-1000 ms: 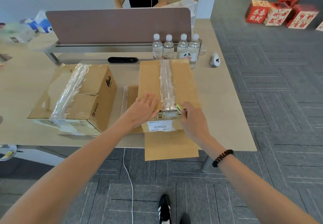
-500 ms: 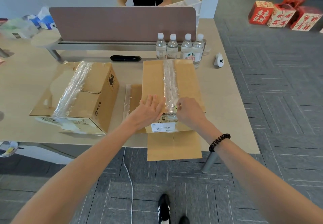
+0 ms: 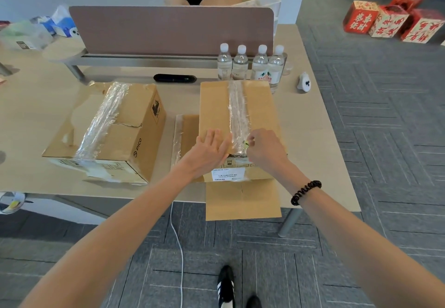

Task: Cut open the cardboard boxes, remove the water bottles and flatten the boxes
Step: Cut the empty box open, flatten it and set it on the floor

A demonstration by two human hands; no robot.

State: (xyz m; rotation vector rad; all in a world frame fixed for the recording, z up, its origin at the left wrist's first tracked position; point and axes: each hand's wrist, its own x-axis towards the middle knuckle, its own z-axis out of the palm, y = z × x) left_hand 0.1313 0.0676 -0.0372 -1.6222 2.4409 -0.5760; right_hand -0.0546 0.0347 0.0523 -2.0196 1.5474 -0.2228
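1. Cardboard box [image 3: 255,105] with a white label on its near face stands closed near the front edge of the table [image 3: 320,153]. A strip of clear tape [image 3: 237,110] runs front to back along the middle of its top
2. Left hand [image 3: 209,150] lies palm down on the box top just left of the tape, fingers straight and close together, gripping nothing
3. Right hand [image 3: 265,147] sits just right of the tape at its near end. Its fingers are curled in, pinching a small yellow-green tool [image 3: 245,143] that touches the tape; any blade is too small to make out. A dark beaded bracelet [image 3: 305,192] circles that wrist
4. Flattened cardboard [image 3: 243,201] lies under the box and juts past the table edge toward the person. Another flat piece [image 3: 186,129] lies just left of the box
5. Second box [image 3: 115,139], printed PICO on its side, sits well to the left. It is also taped, with wrinkled tape and a ragged split across its top
6. Four water bottles [image 3: 249,66] stand upright in a row just behind the first box, in front of the brown divider panel [image 3: 171,31]
7. Small white device [image 3: 304,82] rests on the table right of the bottles, and red gift boxes [image 3: 385,19] sit on the carpet at far right
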